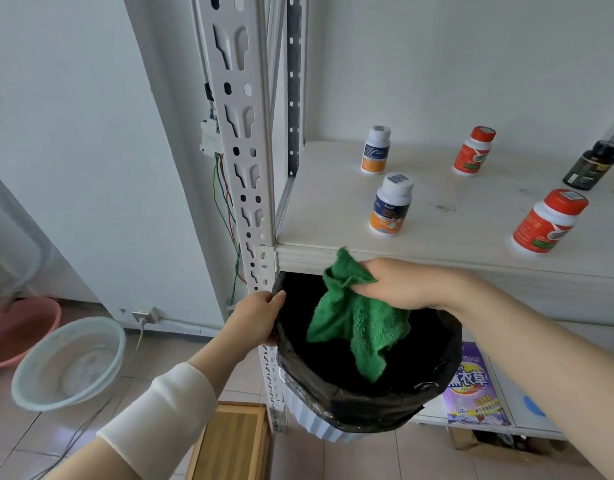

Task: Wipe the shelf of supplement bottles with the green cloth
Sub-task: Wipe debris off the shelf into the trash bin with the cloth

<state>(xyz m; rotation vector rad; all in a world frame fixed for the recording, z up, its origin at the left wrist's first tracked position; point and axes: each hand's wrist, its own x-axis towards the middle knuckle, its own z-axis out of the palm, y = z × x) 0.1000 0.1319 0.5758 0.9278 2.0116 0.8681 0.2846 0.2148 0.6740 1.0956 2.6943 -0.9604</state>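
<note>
Left grip (258, 315) is curled over the left rim of the bin (367, 407), thumb on top, forearm angled up from lower left with a white sleeve (167, 407) mid-arm. Right grip (399, 282) extends from lower right on a bare arm, back of hand up, fingers pointing left and bunched on the green cloth (361, 323). Thumb is hidden, so likely a pinch.

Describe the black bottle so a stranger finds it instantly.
Start at the white shelf. At its right end, behind the nearer red-capped bottle, stands the black bottle. Only it is dark all over; the other four have white or red caps.
</note>
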